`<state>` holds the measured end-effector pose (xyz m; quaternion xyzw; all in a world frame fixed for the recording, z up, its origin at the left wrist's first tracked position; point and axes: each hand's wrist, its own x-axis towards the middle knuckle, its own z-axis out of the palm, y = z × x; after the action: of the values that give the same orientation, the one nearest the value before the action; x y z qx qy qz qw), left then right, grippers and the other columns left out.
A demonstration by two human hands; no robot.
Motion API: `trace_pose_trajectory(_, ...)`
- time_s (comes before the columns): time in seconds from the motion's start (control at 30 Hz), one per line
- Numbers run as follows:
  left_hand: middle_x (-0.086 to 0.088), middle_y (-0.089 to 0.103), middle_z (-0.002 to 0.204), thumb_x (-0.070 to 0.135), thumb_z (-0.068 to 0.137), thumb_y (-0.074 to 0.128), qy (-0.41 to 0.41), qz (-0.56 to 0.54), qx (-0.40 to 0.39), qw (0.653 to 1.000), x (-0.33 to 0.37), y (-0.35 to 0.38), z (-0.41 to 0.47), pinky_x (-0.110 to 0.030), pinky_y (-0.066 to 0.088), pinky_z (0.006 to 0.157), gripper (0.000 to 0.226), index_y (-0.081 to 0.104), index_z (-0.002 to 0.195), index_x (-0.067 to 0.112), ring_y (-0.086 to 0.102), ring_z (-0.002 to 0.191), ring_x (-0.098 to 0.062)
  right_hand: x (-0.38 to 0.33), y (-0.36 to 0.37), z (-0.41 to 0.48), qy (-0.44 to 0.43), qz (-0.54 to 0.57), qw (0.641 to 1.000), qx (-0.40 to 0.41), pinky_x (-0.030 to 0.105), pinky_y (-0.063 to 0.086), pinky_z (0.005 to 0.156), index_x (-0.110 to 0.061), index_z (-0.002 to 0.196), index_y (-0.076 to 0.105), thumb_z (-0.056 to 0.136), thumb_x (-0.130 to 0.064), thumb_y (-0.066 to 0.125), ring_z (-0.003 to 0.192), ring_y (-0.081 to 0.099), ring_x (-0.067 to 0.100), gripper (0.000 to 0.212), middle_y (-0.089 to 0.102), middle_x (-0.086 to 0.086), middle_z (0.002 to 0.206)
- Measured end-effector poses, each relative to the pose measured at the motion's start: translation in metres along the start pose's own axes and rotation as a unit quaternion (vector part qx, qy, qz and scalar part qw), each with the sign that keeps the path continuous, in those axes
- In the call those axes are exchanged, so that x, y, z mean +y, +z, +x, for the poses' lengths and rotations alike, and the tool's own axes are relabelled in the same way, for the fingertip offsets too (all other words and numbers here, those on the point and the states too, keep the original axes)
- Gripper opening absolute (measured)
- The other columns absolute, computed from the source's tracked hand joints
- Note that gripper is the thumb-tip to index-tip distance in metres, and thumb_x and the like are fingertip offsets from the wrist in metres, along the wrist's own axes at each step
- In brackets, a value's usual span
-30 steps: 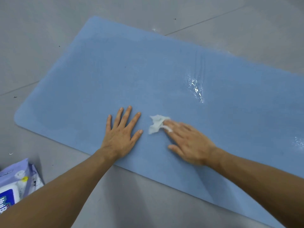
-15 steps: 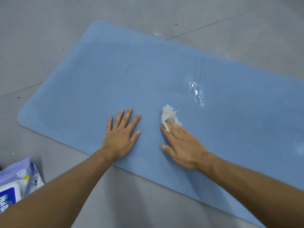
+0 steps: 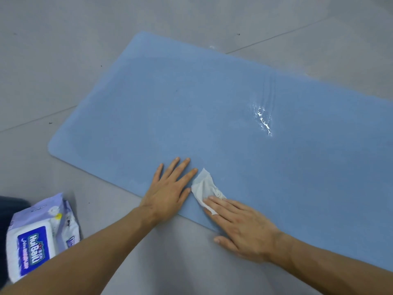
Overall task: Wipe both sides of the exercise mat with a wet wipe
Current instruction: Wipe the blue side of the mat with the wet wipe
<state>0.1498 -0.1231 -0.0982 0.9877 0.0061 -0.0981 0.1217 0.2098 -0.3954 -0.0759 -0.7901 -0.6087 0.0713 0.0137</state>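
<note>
Wiping the top face goes best with long, overlapping strokes and even pressure, and the crumpled wet wipe (image 3: 204,186) would cover more if spread flat. The right hand (image 3: 242,227) lies with straight fingers pressing the wipe's near end onto the exercise mat (image 3: 212,116). The rest of the wipe sticks out beyond its fingertips, just beside the left hand (image 3: 170,191). That hand is flat and splayed, bracing the mat's near edge. A glistening wet patch (image 3: 263,121) lies well beyond the right hand.

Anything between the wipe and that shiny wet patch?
Nothing visible: bare mat between the wet wipe under the right hand and the wet patch. The left hand lies flat beside the wipe, off that line.
</note>
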Motion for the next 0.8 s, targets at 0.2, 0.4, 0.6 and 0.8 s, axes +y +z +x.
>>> trace_pose_trajectory(0.2, 0.006, 0.014, 0.172, 0.056, 0.099, 0.033, 0.075, 0.007, -0.032, 0.997, 0.005, -0.003, -0.021, -0.053, 0.01, 0.128, 0.063, 0.038, 0.158, 0.032, 0.005, 0.16, -0.017, 0.021, -0.013, -0.002, 0.091, 0.018, 0.995, -0.038, 0.033, 0.025, 0.121, -0.009, 0.154, 0.047, 0.096, -0.061, 0.046, 0.152, 0.037, 0.02, 0.078, 0.039, 0.007, 0.164)
trace_pose_trajectory(0.4, 0.007, 0.002, 0.173, 0.068, 0.093, 0.053, 0.144, 0.05, -0.101, 0.983, 0.007, -0.015, -0.029, -0.043, -0.008, 0.126, 0.083, 0.026, 0.162, 0.033, -0.007, 0.159, -0.017, -0.001, -0.011, -0.007, 0.105, 0.005, 0.994, -0.036, 0.033, 0.04, 0.111, -0.008, 0.143, 0.06, 0.076, -0.078, 0.06, 0.146, 0.045, 0.021, 0.097, 0.047, 0.009, 0.159)
trace_pose_trajectory(0.6, 0.001, 0.031, 0.167, 0.063, 0.093, 0.057, 0.185, 0.108, -0.062, 0.975, -0.002, -0.014, -0.023, -0.051, 0.029, 0.122, 0.069, 0.043, 0.154, 0.033, 0.027, 0.154, -0.027, -0.003, -0.012, -0.003, 0.1, 0.026, 0.994, -0.026, 0.034, 0.059, 0.09, -0.006, 0.133, 0.066, 0.075, -0.066, 0.071, 0.14, 0.054, 0.023, 0.084, 0.055, 0.01, 0.151)
trace_pose_trajectory(0.8, 0.0, 0.03, 0.168, 0.066, 0.094, 0.044, 0.212, 0.127, -0.059, 0.967, -0.005, -0.023, -0.024, -0.047, 0.025, 0.124, 0.071, 0.038, 0.157, 0.031, 0.025, 0.154, -0.023, -0.017, -0.011, 0.003, 0.077, -0.002, 0.997, 0.015, 0.034, 0.061, 0.056, -0.001, 0.102, 0.077, 0.077, -0.029, 0.04, 0.118, 0.069, 0.028, 0.052, 0.071, 0.017, 0.123)
